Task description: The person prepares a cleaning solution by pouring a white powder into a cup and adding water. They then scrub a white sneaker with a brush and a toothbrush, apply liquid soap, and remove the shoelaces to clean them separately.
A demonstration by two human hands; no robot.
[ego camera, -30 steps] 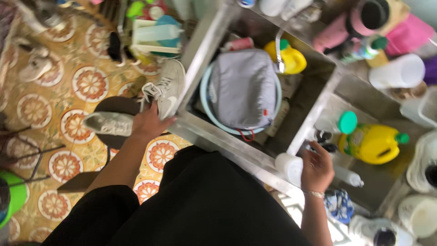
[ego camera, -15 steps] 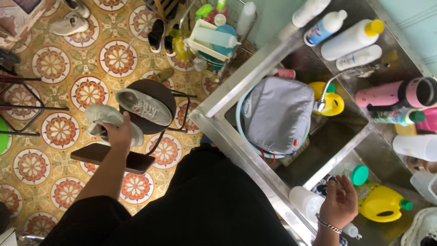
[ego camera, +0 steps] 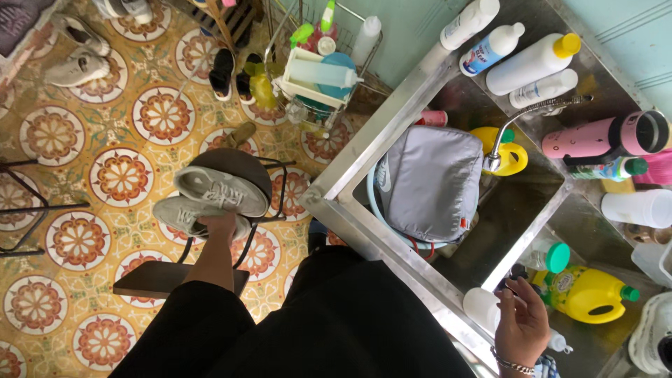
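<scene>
1. My right hand [ego camera: 521,325] rests at the steel sink's [ego camera: 392,241] near rim, fingers curled around a white bottle [ego camera: 483,308].
2. My left hand [ego camera: 218,227] is clamped on a pair of grey sneakers [ego camera: 210,199], holding them just above a round dark stool [ego camera: 234,162].
3. Farther in, a grey bag [ego camera: 430,182] sits in a basin inside the sink.
4. Beyond, a yellow jug [ego camera: 586,292] stands in the next compartment.

Black garment, bare forearms, beaded bracelet [ego camera: 513,365] on right wrist

Head camera looks steeply down, perhaps tilted.
</scene>
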